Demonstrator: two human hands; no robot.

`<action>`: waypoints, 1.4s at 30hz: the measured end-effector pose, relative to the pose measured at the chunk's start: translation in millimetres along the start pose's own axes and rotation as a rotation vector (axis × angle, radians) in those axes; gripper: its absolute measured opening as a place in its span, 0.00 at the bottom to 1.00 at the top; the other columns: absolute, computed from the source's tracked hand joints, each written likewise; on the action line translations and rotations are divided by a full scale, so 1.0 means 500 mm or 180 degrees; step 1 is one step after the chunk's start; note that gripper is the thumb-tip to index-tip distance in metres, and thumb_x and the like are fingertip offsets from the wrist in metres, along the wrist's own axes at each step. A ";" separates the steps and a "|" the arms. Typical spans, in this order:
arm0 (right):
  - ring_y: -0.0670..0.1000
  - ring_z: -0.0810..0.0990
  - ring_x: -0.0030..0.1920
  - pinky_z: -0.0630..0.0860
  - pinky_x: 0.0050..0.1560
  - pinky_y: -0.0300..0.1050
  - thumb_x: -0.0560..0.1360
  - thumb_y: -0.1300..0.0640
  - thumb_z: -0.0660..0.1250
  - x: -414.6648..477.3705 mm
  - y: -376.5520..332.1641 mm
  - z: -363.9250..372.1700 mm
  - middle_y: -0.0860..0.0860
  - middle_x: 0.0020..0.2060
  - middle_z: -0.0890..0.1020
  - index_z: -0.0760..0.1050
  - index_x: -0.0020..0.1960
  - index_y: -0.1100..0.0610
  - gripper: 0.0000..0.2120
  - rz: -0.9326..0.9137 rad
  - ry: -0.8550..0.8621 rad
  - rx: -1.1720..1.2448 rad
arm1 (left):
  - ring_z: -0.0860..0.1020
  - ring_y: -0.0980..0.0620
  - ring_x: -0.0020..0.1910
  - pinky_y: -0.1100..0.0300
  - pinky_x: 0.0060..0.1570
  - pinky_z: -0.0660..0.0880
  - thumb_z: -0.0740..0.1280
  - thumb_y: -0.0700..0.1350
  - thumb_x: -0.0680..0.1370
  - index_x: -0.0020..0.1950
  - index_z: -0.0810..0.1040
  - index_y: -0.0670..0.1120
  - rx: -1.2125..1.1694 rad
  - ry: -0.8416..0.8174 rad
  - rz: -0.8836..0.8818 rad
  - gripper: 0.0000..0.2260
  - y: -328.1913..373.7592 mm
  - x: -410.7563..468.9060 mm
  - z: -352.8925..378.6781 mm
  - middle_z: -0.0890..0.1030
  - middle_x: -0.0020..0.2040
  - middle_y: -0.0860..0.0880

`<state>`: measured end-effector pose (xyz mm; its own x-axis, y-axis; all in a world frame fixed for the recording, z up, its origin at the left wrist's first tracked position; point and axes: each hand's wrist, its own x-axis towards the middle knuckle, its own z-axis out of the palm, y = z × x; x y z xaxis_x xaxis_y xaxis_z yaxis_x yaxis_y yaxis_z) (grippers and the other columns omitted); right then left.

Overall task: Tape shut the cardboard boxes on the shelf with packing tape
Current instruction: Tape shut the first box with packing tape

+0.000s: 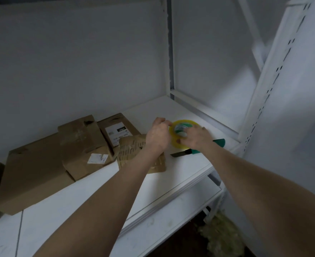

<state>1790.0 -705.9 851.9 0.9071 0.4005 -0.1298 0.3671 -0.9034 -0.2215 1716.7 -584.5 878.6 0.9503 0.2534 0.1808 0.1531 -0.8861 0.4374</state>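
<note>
A yellowish roll of packing tape with a green and white core is held above the white shelf. My right hand grips the roll, thumb on its lower rim. At the roll's left edge the fingertips of my left hand pinch the tape. Several brown cardboard boxes lie along the shelf's back: a long one at the left, two with white labels, and a small crumpled one under my left wrist.
A knife with a dark blade and green handle lies on the shelf under my right wrist. White perforated uprights frame the right side. A lower shelf and pale stuffing on the floor show below.
</note>
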 end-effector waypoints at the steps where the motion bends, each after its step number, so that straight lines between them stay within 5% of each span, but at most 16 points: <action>1: 0.54 0.74 0.62 0.58 0.71 0.52 0.77 0.39 0.61 0.011 0.001 0.005 0.52 0.58 0.80 0.75 0.64 0.52 0.23 -0.0059 -0.0111 -0.0094 | 0.67 0.46 0.70 0.55 0.67 0.66 0.58 0.35 0.78 0.68 0.73 0.44 -0.0010 0.0009 0.0012 0.18 0.002 0.005 0.004 0.64 0.72 0.44; 4: 0.53 0.75 0.62 0.53 0.73 0.52 0.78 0.40 0.60 0.029 0.009 0.008 0.51 0.57 0.81 0.77 0.63 0.51 0.21 -0.0190 -0.0153 -0.0189 | 0.69 0.46 0.68 0.56 0.66 0.67 0.57 0.33 0.78 0.67 0.74 0.43 -0.0062 0.0060 0.0005 0.19 0.003 0.015 0.015 0.66 0.71 0.44; 7: 0.55 0.76 0.59 0.62 0.67 0.48 0.79 0.43 0.61 0.029 0.010 -0.007 0.53 0.54 0.81 0.81 0.59 0.51 0.17 -0.0208 -0.0016 0.0247 | 0.71 0.46 0.66 0.57 0.65 0.68 0.56 0.31 0.77 0.65 0.75 0.43 -0.0202 0.0201 -0.0084 0.20 0.001 0.022 0.020 0.68 0.69 0.44; 10: 0.57 0.78 0.55 0.72 0.54 0.45 0.78 0.45 0.64 0.038 0.012 -0.032 0.55 0.55 0.81 0.82 0.57 0.52 0.15 0.0044 0.0229 0.1263 | 0.71 0.46 0.65 0.60 0.63 0.66 0.54 0.28 0.76 0.65 0.75 0.42 -0.0324 0.0358 -0.0129 0.22 0.000 0.029 0.020 0.69 0.68 0.43; 14: 0.59 0.78 0.59 0.74 0.51 0.46 0.78 0.47 0.66 0.054 0.015 -0.056 0.59 0.58 0.81 0.80 0.61 0.59 0.19 0.0334 0.0406 0.2556 | 0.72 0.45 0.64 0.64 0.60 0.65 0.54 0.27 0.75 0.65 0.74 0.40 -0.0502 0.0461 -0.0118 0.22 0.006 0.036 0.020 0.71 0.67 0.41; 18: 0.53 0.74 0.43 0.69 0.39 0.41 0.75 0.51 0.71 0.048 -0.001 -0.080 0.65 0.46 0.80 0.79 0.52 0.70 0.20 0.0642 0.0647 0.3772 | 0.72 0.46 0.63 0.70 0.57 0.63 0.59 0.30 0.74 0.68 0.72 0.41 -0.0831 0.0549 0.0028 0.23 0.018 0.039 0.004 0.71 0.67 0.42; 20: 0.53 0.76 0.43 0.72 0.44 0.43 0.70 0.47 0.75 0.044 -0.015 -0.099 0.60 0.45 0.80 0.78 0.48 0.66 0.21 0.0764 0.0601 0.4157 | 0.71 0.46 0.65 0.67 0.60 0.63 0.63 0.34 0.73 0.70 0.69 0.42 -0.0906 0.0553 0.0257 0.25 0.024 0.036 -0.011 0.69 0.67 0.42; 22: 0.56 0.82 0.48 0.79 0.52 0.51 0.57 0.38 0.77 0.046 -0.023 -0.113 0.58 0.49 0.82 0.78 0.52 0.63 0.35 0.0892 0.0518 0.4423 | 0.67 0.47 0.68 0.62 0.65 0.63 0.66 0.41 0.73 0.72 0.67 0.44 -0.0780 0.0469 0.0443 0.27 0.028 0.033 -0.029 0.67 0.69 0.43; 24: 0.59 0.82 0.50 0.79 0.55 0.58 0.49 0.36 0.75 0.056 -0.025 -0.117 0.58 0.51 0.83 0.78 0.58 0.62 0.45 0.0894 0.0533 0.4555 | 0.65 0.48 0.69 0.58 0.67 0.64 0.67 0.48 0.73 0.73 0.67 0.46 -0.0564 0.0395 0.0535 0.28 0.029 0.032 -0.044 0.66 0.70 0.44; 27: 0.60 0.83 0.48 0.80 0.54 0.59 0.60 0.41 0.76 0.032 -0.044 -0.137 0.59 0.48 0.83 0.79 0.56 0.62 0.32 0.0861 0.0569 0.4609 | 0.67 0.48 0.67 0.57 0.65 0.66 0.70 0.48 0.75 0.69 0.72 0.47 -0.0506 0.0610 0.0630 0.23 0.032 0.029 -0.065 0.70 0.68 0.45; 30: 0.60 0.84 0.45 0.81 0.52 0.60 0.60 0.42 0.75 0.010 -0.061 -0.148 0.59 0.46 0.84 0.79 0.54 0.62 0.30 0.0873 0.0560 0.4640 | 0.71 0.48 0.63 0.58 0.60 0.68 0.71 0.46 0.74 0.62 0.80 0.47 -0.0573 0.0890 0.0768 0.16 0.038 0.019 -0.087 0.76 0.63 0.47; 38: 0.50 0.79 0.29 0.75 0.33 0.44 0.64 0.39 0.66 -0.040 -0.104 -0.143 0.54 0.39 0.81 0.80 0.49 0.55 0.22 0.0715 0.0268 0.4587 | 0.77 0.49 0.51 0.54 0.50 0.75 0.71 0.41 0.74 0.44 0.84 0.44 -0.0818 0.1198 0.0629 0.02 0.038 -0.033 -0.129 0.81 0.50 0.47; 42: 0.54 0.83 0.46 0.77 0.41 0.45 0.70 0.31 0.65 -0.097 -0.124 -0.146 0.57 0.49 0.84 0.80 0.57 0.57 0.32 0.0193 -0.0199 0.4368 | 0.79 0.48 0.49 0.55 0.49 0.75 0.67 0.44 0.77 0.48 0.82 0.44 -0.0798 0.1229 0.0319 0.05 0.018 -0.046 -0.163 0.82 0.49 0.46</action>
<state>1738.2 -680.7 942.4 0.8901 0.4054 -0.2084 -0.2019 -0.0594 -0.9776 1674.3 -566.8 950.0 0.7794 0.3394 0.5266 -0.0495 -0.8046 0.5918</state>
